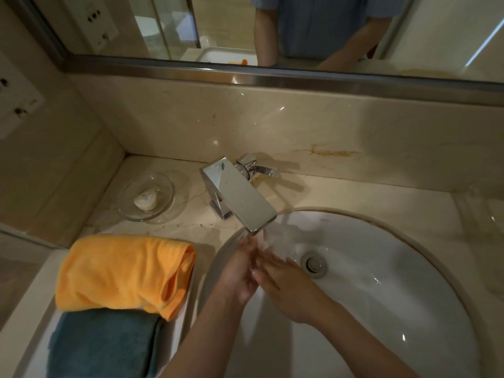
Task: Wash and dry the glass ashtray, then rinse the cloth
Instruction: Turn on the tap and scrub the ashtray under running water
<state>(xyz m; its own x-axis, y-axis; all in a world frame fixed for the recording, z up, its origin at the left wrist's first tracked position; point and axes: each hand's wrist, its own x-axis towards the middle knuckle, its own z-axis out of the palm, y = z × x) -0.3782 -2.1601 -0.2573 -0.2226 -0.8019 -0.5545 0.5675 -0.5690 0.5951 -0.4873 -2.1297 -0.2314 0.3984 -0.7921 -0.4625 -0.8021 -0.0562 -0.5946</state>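
Observation:
Over the white sink (395, 268), my left hand (241, 271) and my right hand (286, 287) meet under the water running from the chrome faucet (240, 197). Their fingers are fairly straight and lie against each other, holding nothing. A round clear glass dish (161, 186) with a small white soap bar (146, 200) stands on the counter left of the faucet. A folded orange cloth (122, 271) lies left of the sink, on top of a teal cloth (103, 345). A faint clear glass thing (482, 211) sits at the counter's right edge; I cannot tell what it is.
The faucet's lever (261, 169) points right behind the spout. The drain (313, 264) sits mid-basin. Both cloths rest on a white tray (38, 336) at the counter's left. A mirror (272, 28) and marble backsplash (327, 124) rise behind; wall sockets (16, 105) are on the left.

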